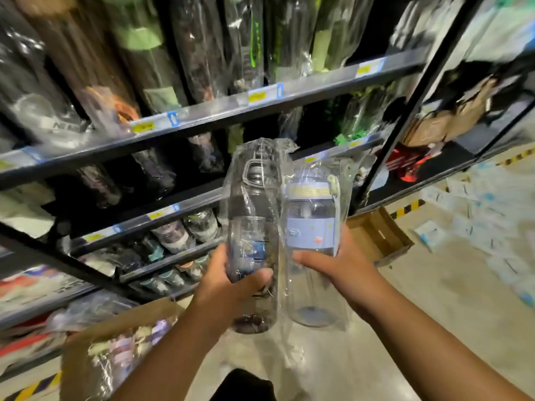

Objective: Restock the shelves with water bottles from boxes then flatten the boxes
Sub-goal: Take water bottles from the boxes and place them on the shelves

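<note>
Both forearms come up from the bottom edge, one bottle each. Left hand [231, 273] is curled round the lower part of the grey-lidded bottle [252, 233], thumb across the front. Right hand [344, 261] is wrapped round the middle of the blue-banded bottle [311, 227]. Both bottles are upright in loose clear bags, side by side, held in front of the shelves [202, 111]. Open box [86, 342] w/ more wrapped bottles sits lower left; a second box [376, 235] is on the floor beyond the right hand.

Step in hand, I'd judge: shelving this pair. Grip the body thru the bag, not the slack plastic, which will likely slip. Set one down at a time, base first, beside similar stock. Tuck bag tails so they don't snag the shelf rail.
</note>
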